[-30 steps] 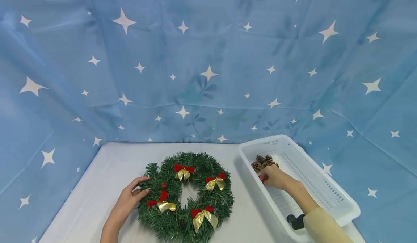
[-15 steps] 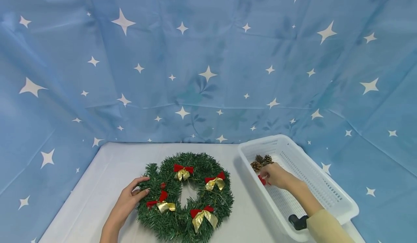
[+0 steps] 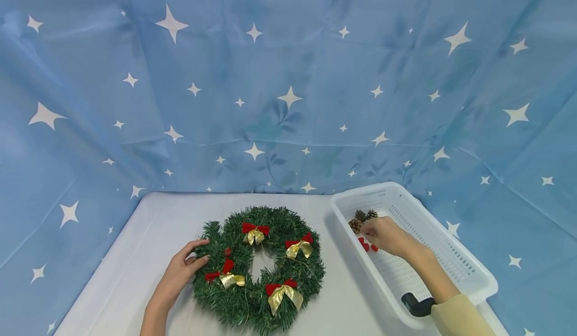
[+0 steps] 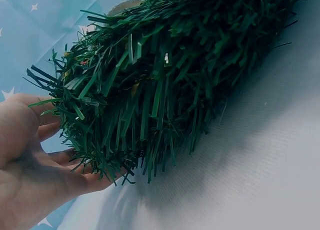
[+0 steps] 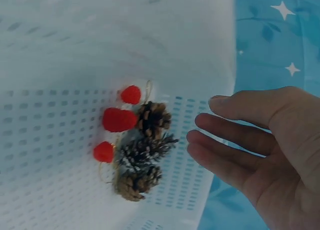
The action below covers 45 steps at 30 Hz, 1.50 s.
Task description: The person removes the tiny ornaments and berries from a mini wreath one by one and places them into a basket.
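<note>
A green tinsel wreath [image 3: 306,276] with red-and-gold bows lies on the white-covered table. My left hand [image 3: 173,278] holds its left edge, fingers and thumb curved around the outer greenery; the left wrist view shows some fingertips hidden in the strands. Over the white basket [image 3: 469,266] at the right is my right hand [image 3: 387,236], holding nothing. In the right wrist view its fingers are spread from the thumb. Below lie small red ornaments [image 5: 119,119] with gold loops, one a larger lump, beside several brown pinecones [image 5: 153,118].
A gold-and-red bow [image 3: 285,296] sits on the wreath's near side, another bow [image 3: 255,232] on its far side. A black fitting [image 3: 416,306] at the right wrist overlaps the basket. Behind the table hangs a blue star-printed cloth [image 3: 288,65].
My right hand has lifted slightly away from the red ornaments, which show separately on the basket floor now. My left hand stays at the wreath's edge.
</note>
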Motion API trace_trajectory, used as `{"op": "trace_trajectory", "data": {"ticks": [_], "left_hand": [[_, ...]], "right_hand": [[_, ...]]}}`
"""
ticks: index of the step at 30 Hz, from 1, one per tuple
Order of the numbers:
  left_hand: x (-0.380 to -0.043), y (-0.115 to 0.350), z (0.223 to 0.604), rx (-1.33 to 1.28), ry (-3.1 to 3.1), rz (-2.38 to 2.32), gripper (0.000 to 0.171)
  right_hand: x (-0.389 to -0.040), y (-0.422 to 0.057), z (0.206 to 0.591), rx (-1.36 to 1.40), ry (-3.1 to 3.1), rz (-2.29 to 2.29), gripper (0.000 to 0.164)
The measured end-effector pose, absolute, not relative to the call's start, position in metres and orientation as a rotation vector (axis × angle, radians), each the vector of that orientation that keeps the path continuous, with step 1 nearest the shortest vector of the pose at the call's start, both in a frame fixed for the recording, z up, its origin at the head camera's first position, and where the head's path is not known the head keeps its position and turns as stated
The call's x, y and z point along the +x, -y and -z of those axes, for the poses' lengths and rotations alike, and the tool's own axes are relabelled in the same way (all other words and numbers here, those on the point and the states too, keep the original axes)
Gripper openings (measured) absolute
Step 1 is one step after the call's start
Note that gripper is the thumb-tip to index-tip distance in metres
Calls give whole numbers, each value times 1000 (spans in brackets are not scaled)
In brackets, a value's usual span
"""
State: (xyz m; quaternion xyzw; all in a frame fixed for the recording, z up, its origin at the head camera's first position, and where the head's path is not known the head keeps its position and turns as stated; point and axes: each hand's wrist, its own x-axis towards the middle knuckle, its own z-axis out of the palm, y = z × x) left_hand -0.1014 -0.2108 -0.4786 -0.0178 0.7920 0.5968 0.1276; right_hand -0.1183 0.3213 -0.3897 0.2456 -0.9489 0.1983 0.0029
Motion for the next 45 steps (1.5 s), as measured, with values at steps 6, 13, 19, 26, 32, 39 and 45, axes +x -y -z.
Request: {"op": "trace_trajectory", "data": {"ticks": [6, 13, 19, 26, 32, 39, 45], "left_hand": [[-100, 212, 479, -37, -2313, -1745, 57], [-102, 211, 479, -25, -2324, -1734, 57], [-101, 210, 479, -15, -2338, -1734, 55], [-100, 211, 477, -10, -2334, -1730, 55], [-103, 210, 478, 7, -2351, -1723, 56], [-102, 210, 478, 1, -2345, -1713, 56], [-101, 209, 478, -5, -2341, -1731, 56]], "right_hand": [[-114, -306, 376, 831, 2911, -617, 15], [-109, -282, 366, 830, 2881, -601, 15], [-107, -260, 361, 846, 2864, -543, 19], [-104, -239, 365, 872, 2880, -597, 22], [-105, -227, 367, 920, 2853, -639, 24], [-102, -210, 370, 943, 2873, -675, 27], [-104, -198, 376, 1061, 2799, -748, 25]]}}
